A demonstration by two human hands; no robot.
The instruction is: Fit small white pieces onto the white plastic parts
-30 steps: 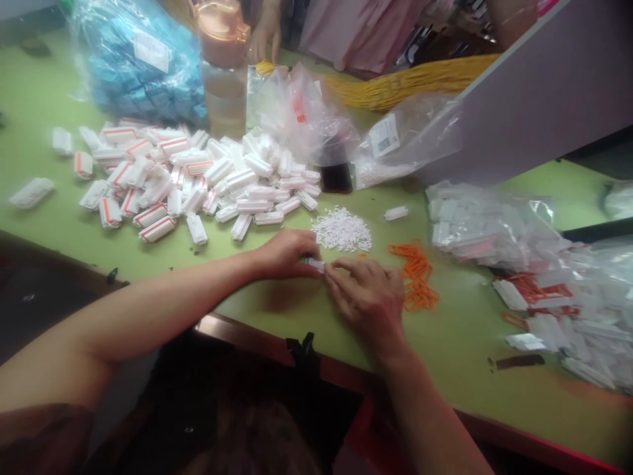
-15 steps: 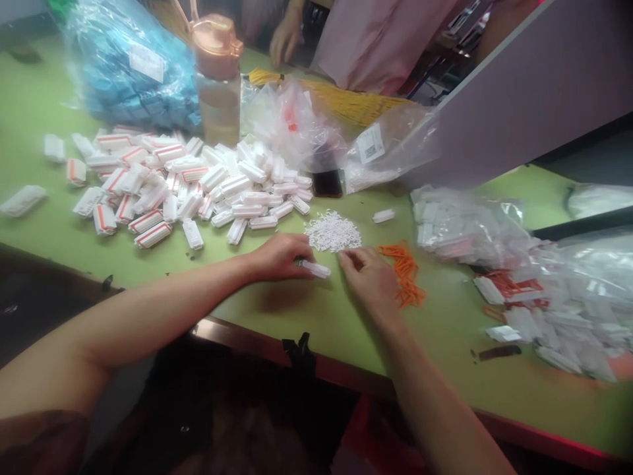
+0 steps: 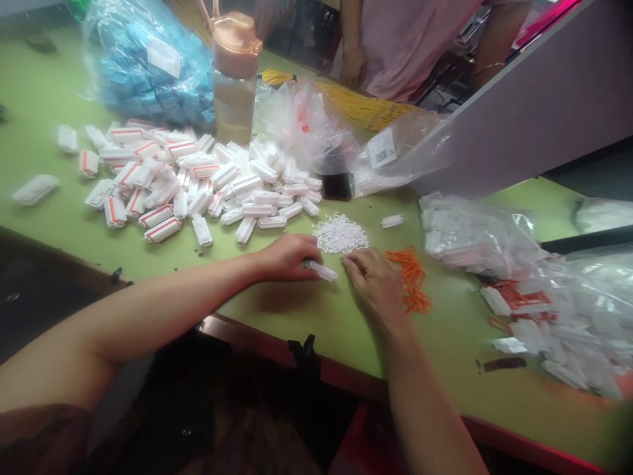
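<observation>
My left hand (image 3: pixel 291 257) is closed around a small clear-white plastic piece (image 3: pixel 322 270), whose end sticks out toward the right. Thumb and fingers of my right hand (image 3: pixel 373 277) are pinched together at the near edge of a pile of tiny white pieces (image 3: pixel 341 233); whatever they hold is too small to name. Thin orange plastic strips (image 3: pixel 410 274) lie just right of that hand. Behind my left hand spreads a large heap of white plastic pieces (image 3: pixel 237 188), some with an orange stripe. One white piece (image 3: pixel 392 221) lies alone beyond my right hand.
A bottle (image 3: pixel 235 86) stands behind the heap, beside a bag of blue pieces (image 3: pixel 148 72). A phone (image 3: pixel 337 187) and clear bags (image 3: pixel 306 125) lie at the back. Bagged white parts (image 3: pixel 475 231) fill the right. Another person (image 3: pixel 400 46) stands across the table.
The view has shifted slightly, so the table's things sit further right. Both hands keep nearly the same pose. The person across the table has moved their hand.
</observation>
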